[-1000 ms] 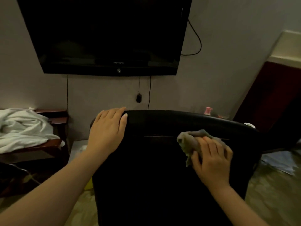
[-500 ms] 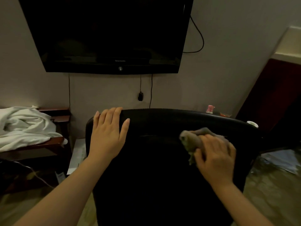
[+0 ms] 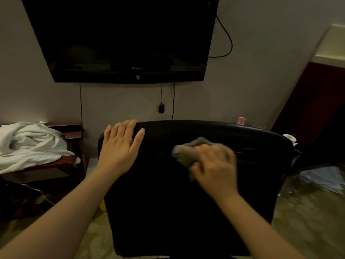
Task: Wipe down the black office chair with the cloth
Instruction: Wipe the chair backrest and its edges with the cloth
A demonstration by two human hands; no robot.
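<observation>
My left hand [image 3: 119, 148] lies flat, fingers spread, on the black office chair [image 3: 186, 202] backrest's top left. My blurred right hand [image 3: 214, 167] seems to clutch the cloth [image 3: 184, 152] against the upper backrest, below the wall television [image 3: 123, 38].

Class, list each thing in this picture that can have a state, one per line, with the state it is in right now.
left hand: open, flat on the chair's top edge
right hand: closed on the cloth, motion-blurred
cloth: bunched, pressed to the chair back
black office chair: upright, back facing the camera
television: screen dark
white fabric: crumpled in a heap on the wooden stand
</observation>
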